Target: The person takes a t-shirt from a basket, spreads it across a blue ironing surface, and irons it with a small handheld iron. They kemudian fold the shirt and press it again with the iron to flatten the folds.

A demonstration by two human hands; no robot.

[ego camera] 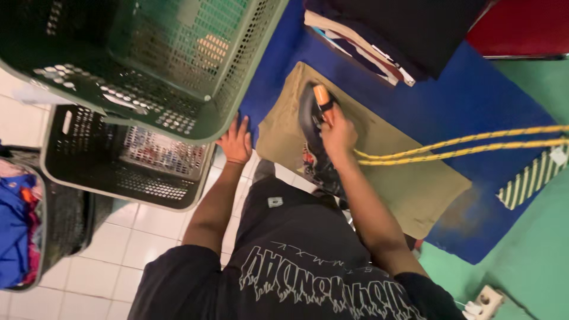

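Note:
My right hand (pixel 339 131) grips the handle of a dark clothes iron (pixel 313 127) with an orange knob. The iron rests on a khaki cloth (pixel 409 184) spread over a blue mat (pixel 474 101). My left hand (pixel 236 142) lies flat with fingers spread at the mat's left edge, just beside the khaki cloth and below the rim of a green laundry basket (pixel 178 71). A yellow braided cord (pixel 462 147) runs from the iron off to the right.
A grey basket (pixel 118 160) with clothes sits under the green one; a dark basket (pixel 59 219) of coloured laundry stands at far left. Folded clothes (pixel 391 35) are stacked at the mat's far end beside a red object (pixel 521 26). A white power strip (pixel 486 301) lies on the green floor.

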